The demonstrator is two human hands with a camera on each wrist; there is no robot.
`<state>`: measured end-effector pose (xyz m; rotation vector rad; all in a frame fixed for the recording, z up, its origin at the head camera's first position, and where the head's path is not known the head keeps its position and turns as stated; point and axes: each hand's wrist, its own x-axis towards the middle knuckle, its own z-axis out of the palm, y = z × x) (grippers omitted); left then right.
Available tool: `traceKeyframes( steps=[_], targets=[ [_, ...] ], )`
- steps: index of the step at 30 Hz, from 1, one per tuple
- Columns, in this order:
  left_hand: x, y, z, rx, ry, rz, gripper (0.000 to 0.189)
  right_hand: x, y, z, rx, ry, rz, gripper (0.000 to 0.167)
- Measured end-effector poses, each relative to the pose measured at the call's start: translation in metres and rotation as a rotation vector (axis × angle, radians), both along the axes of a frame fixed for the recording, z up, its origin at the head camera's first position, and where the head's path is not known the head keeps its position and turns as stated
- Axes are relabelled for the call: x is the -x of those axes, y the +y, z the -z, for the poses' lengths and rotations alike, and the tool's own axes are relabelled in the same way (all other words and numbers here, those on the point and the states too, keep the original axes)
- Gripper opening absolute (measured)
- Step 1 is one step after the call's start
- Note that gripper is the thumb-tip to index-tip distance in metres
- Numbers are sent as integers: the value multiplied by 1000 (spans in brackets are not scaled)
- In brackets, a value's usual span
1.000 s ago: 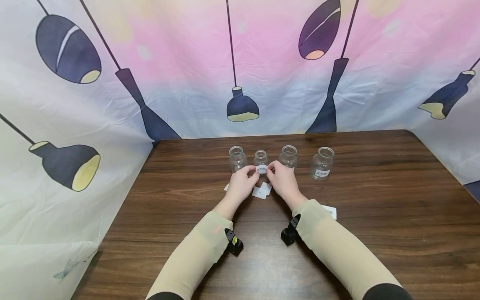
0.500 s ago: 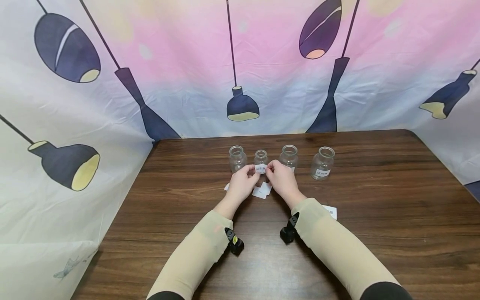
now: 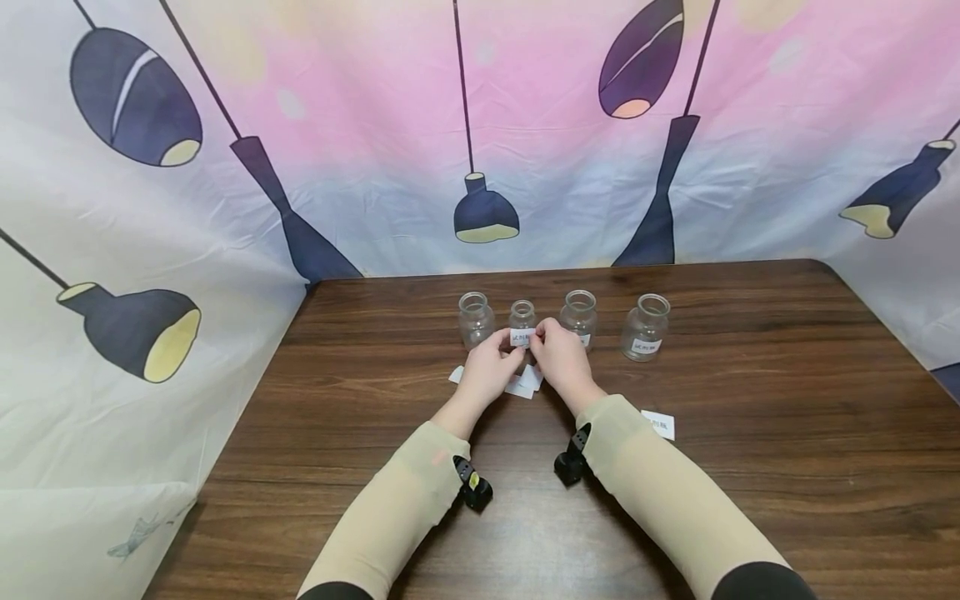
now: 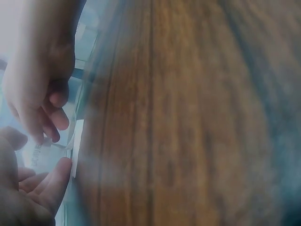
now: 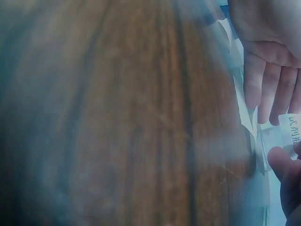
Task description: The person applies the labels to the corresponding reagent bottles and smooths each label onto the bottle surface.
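A white label printed with dark characters is stretched between my two hands. My left hand pinches its left end, and my right hand pinches the right end. Behind it stands a small clear glass jar, whose front the label overlaps in the head view. Just below the hands, several white paper pieces lie on the table. In the right wrist view the label shows at the right edge, close to fingers and a thumb.
To the left of the small jar is a larger glass jar. On its right are a labelled jar and another labelled jar. Another printed label lies on the wooden table by the right sleeve. A patterned cloth hangs behind.
The label has tilted, so its print shows more fully, and it has levelled in front of the small jar. Both hands have stayed nearly in place, with small wrist shifts.
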<state>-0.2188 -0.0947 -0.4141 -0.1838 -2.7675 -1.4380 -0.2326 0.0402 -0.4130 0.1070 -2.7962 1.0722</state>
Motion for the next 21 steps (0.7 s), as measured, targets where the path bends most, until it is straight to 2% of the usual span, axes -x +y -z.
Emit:
traceKeyframes(
  steps=[10, 16, 21],
  targets=[
    [0, 2, 0, -31, -22, -1, 52, -1, -1, 2, -5, 25, 14, 18],
    [0, 1, 0, -44, -30, -8, 49, -2, 1, 3, 16, 48, -22, 13],
    [0, -1, 1, -23, -12, -12, 44, -2, 3, 4, 16, 32, -48, 12]
  ],
)
